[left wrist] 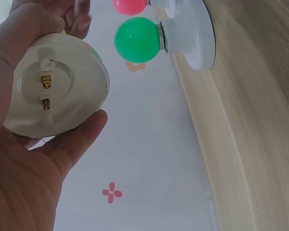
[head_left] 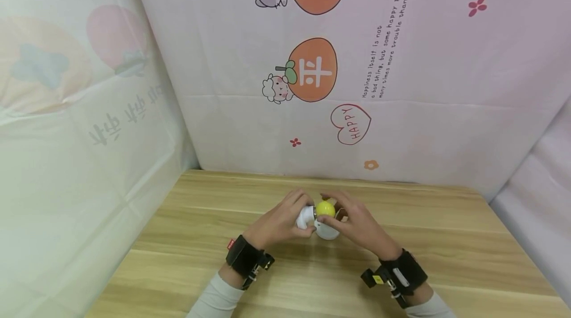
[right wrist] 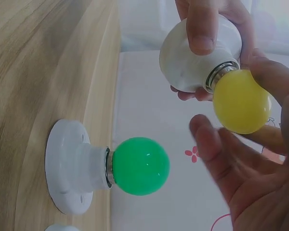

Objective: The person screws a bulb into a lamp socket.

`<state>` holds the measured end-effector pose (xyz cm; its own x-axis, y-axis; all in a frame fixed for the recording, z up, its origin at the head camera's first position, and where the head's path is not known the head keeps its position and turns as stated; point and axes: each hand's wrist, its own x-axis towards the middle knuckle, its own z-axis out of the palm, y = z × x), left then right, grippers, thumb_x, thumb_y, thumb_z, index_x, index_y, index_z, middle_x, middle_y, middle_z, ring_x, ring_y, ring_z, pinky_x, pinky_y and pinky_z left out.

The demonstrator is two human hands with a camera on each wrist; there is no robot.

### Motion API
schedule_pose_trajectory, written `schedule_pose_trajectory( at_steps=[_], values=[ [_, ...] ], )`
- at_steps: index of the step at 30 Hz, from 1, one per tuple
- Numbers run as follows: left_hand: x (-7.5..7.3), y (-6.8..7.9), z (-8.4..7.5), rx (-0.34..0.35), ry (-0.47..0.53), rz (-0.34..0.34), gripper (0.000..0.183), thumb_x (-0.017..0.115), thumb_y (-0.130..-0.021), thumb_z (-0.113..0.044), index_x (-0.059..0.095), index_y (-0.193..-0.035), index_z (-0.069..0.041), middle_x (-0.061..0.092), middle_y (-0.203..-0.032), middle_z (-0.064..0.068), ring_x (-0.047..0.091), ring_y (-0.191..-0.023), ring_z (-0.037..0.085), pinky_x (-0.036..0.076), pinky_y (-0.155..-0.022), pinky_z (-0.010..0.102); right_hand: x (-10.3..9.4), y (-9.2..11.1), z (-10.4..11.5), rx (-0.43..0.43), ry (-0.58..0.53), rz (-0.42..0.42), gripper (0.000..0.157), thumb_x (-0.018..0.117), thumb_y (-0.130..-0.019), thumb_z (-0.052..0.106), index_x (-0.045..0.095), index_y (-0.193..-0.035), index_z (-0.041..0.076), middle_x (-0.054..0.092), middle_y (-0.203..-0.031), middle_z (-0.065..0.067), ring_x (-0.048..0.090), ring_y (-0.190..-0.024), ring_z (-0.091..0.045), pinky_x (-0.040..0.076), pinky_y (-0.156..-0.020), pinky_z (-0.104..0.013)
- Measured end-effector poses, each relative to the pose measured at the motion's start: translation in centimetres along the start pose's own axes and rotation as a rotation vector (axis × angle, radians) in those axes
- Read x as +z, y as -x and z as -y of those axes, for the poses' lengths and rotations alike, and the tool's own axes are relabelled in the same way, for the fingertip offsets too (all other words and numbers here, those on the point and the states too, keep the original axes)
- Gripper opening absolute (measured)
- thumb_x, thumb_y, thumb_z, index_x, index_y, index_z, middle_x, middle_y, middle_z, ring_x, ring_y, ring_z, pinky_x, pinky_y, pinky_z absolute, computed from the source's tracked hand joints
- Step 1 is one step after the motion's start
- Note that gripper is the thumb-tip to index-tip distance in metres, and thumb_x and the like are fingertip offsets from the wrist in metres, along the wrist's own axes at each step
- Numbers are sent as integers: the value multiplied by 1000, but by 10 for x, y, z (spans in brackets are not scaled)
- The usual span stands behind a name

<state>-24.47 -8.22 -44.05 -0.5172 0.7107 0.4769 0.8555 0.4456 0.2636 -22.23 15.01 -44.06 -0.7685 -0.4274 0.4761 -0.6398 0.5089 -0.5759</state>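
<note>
My left hand [head_left: 278,219] grips a white lamp holder [right wrist: 195,53] off the table, tilted on its side. Its hollow underside, with two brass terminals, faces the left wrist camera. A yellow light bulb [right wrist: 242,102] sits in the holder's metal-rimmed socket. Around that bulb curls my right hand [head_left: 357,221]; the thumb touches its edge and one finger lies partly behind it, while other fingers stand apart. Close by, another white lamp holder [right wrist: 67,166] with a green bulb [right wrist: 140,166] stands upright on the table.
A red bulb [left wrist: 130,5] in a further holder shows beside the green one, cut off by the frame. The wooden table [head_left: 214,258] meets a printed cloth backdrop [head_left: 250,134] at its far edge. Another cloth [head_left: 89,184] hangs along the left side.
</note>
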Motion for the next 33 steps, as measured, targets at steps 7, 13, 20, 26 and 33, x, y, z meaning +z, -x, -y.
schedule_pose_trajectory(
  at_steps=[7,13,20,26,33],
  values=[
    [0,0,1,-19,25,0,38,69,-80,-27,51,-111,-13,44,-107,-5,42,-93,6,44,-69,12,-5,-2,18,-93,-70,-9,49,77,-80,16,57,-123,4,58,-116,-10,61,-88,-21,58,-68,-31],
    [0,1,2,-30,36,-11,39,69,-80,-28,50,-111,-13,43,-107,-6,42,-93,5,45,-69,12,-15,-4,38,-128,-94,22,54,77,-74,-3,56,-124,-5,62,-118,-20,61,-94,-27,58,-67,-37],
    [-1,1,1,-29,50,-1,38,68,-80,-27,51,-112,-13,44,-109,-5,43,-93,5,45,-69,11,-8,-1,15,-108,-80,23,53,77,-79,10,58,-128,6,66,-111,-8,62,-83,-18,57,-65,-29],
    [-2,0,-1,-17,36,-4,37,68,-80,-26,51,-111,-14,44,-109,-7,41,-94,4,44,-71,11,-4,2,0,-48,-73,23,48,71,-85,35,59,-128,17,65,-101,9,60,-78,-11,55,-62,-26],
    [-2,1,-2,-1,12,-12,37,68,-80,-26,51,-110,-14,44,-107,-6,41,-94,5,44,-69,12,-4,3,0,-10,-33,26,42,68,-86,41,64,-120,16,62,-86,13,57,-67,-9,52,-55,-26]
  ],
)
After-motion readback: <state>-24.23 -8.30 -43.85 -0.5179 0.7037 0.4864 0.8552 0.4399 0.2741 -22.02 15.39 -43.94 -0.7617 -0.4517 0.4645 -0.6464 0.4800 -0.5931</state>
